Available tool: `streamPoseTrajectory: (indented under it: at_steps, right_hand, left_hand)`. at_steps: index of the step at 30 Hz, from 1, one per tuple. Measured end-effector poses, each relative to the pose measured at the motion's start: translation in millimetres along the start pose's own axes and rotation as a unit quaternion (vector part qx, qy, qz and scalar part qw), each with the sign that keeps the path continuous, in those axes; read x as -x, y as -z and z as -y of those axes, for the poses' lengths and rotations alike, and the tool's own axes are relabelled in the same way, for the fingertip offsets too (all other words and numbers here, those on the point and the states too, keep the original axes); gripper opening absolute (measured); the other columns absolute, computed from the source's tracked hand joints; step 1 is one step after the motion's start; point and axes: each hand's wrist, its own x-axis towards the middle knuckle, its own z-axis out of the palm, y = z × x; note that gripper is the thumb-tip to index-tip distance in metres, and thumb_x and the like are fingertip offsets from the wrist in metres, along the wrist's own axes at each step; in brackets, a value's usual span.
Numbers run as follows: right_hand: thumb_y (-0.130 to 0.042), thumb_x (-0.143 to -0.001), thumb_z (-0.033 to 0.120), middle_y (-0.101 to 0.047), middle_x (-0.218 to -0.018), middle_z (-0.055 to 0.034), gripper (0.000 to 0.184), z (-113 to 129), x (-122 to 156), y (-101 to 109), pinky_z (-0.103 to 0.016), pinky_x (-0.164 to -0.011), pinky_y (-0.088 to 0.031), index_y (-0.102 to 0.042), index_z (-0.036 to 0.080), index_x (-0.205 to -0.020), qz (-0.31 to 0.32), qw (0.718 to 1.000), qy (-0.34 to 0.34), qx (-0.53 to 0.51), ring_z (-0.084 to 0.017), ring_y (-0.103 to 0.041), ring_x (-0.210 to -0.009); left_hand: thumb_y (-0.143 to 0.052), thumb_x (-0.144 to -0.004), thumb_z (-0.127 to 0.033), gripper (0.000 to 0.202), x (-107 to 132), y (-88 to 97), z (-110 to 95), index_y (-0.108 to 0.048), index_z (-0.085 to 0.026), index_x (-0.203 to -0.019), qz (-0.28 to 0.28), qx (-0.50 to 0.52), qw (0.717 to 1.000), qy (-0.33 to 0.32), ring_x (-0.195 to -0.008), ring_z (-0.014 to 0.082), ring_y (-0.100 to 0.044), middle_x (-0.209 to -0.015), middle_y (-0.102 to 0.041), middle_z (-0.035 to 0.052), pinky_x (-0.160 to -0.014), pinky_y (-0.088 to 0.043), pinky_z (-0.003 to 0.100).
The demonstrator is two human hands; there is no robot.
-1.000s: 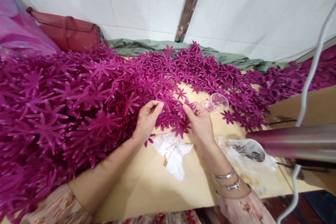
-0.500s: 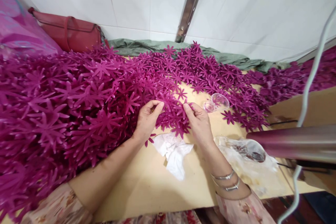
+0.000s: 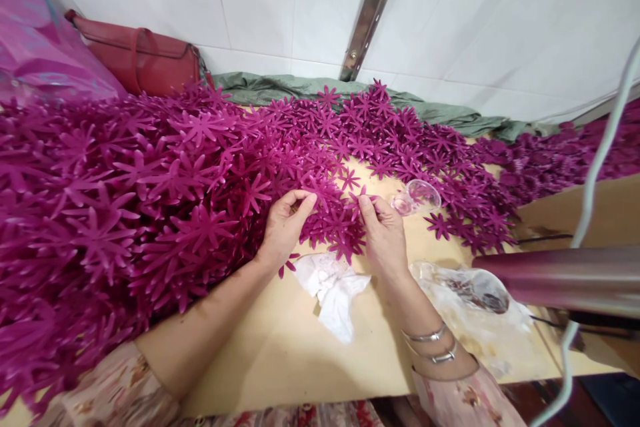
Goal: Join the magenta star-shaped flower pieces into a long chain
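Magenta flower-shaped pieces with long narrow petals lie in a deep heap on my left and run across the table. My left hand is closed in a pinch at the edge of a flower piece in the middle of the heap. My right hand faces it, thumb and forefinger pinching the petal tip of a magenta flower piece. A small gap separates the two sets of fingertips. Below them a crumpled white cloth lies on the table.
A clear plastic cup lies behind my right hand. To the right are a plastic bag, a metal cylinder and a hanging white cable. A red handbag and green fabric lie along the tiled wall.
My right hand has moved slightly to the right, so the fingertips are a little farther apart. The whole view has shifted slightly. The heap looks unchanged.
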Motion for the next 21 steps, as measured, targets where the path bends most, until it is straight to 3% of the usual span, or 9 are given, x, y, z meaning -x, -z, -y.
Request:
streamPoseTrajectory:
  at_steps: [3, 5, 8, 11, 14, 21]
  right_hand:
    - [-0.067, -0.094, 0.048, -0.062, -0.077, 0.0012, 0.029, -2.0, 0.2, 0.3, -0.029, -0.075, -0.047, -0.071, 0.022, -0.082, 0.014, 1.0, 0.016, 0.016, -0.015, -0.057, -0.076]
    - [-0.067, -0.095, 0.044, -0.07, -0.106, -0.0043, 0.022, -2.0, 0.2, 0.4, -0.034, -0.096, -0.049, -0.078, 0.025, -0.101, 0.02, 0.997, 0.061, 0.043, -0.019, -0.064, -0.103]
    - [-0.068, -0.095, 0.041, -0.063, -0.137, -0.0089, 0.026, 0.0, 1.0, -1.1, -0.044, -0.118, -0.039, -0.078, 0.028, -0.114, 0.016, 0.988, 0.125, 0.088, -0.024, -0.055, -0.134]
    - [-0.076, -0.09, 0.038, -0.065, -0.134, -0.0088, 0.027, 2.1, 2.6, -4.4, -0.048, -0.119, -0.039, -0.077, 0.028, -0.114, 0.024, 0.982, 0.149, 0.113, -0.025, -0.056, -0.132]
    - [-0.073, -0.092, 0.032, -0.07, -0.121, -0.0072, 0.012, 1.8, 3.3, -6.3, -0.05, -0.114, -0.043, -0.078, 0.028, -0.101, 0.026, 0.979, 0.164, 0.12, -0.025, -0.061, -0.122]
    - [-0.065, -0.097, 0.037, -0.07, -0.106, -0.006, 0.014, -6.6, -0.9, 0.1, -0.046, -0.104, -0.048, -0.07, 0.024, -0.095, 0.015, 0.986, 0.132, 0.099, -0.024, -0.063, -0.109]
  left_hand:
    - [-0.074, -0.085, -0.041, 0.026, 0.3, -0.2, -2.2, -0.066, -0.017, -0.08, -0.003, -0.021, 1.0, -0.015, -0.069, 0.009, -0.05, -0.074, -0.059, -0.0035, -0.071, -0.044, 0.021]
    - [-0.073, -0.085, -0.04, 0.024, 0.6, 0.2, -2.7, -0.067, -0.017, -0.081, -0.001, -0.034, 0.999, -0.025, -0.07, 0.0096, -0.051, -0.075, -0.061, -0.0029, -0.072, -0.044, 0.022]
    - [-0.072, -0.088, -0.037, 0.02, 2.1, 1.6, -2.1, -0.068, -0.018, -0.084, 0.014, -0.071, 0.996, -0.051, -0.074, 0.0114, -0.056, -0.08, -0.064, -0.001, -0.075, -0.046, 0.023]
    - [-0.069, -0.091, -0.033, 0.016, 4.0, 2.7, -0.5, -0.07, -0.018, -0.086, 0.046, -0.13, 0.985, -0.105, -0.084, 0.0141, -0.063, -0.089, -0.068, 0.0018, -0.083, -0.049, 0.025]
    - [-0.068, -0.092, -0.029, 0.012, 5.1, 2.7, 1.4, -0.073, -0.019, -0.09, 0.074, -0.167, 0.972, -0.146, -0.092, 0.0158, -0.066, -0.095, -0.071, 0.0041, -0.089, -0.05, 0.027]
    - [-0.066, -0.094, -0.03, 0.017, 3.4, 2.2, 0.6, -0.076, -0.018, -0.102, 0.038, -0.142, 0.98, -0.133, -0.101, 0.0171, -0.069, -0.106, -0.074, 0.0073, -0.096, -0.053, 0.029]
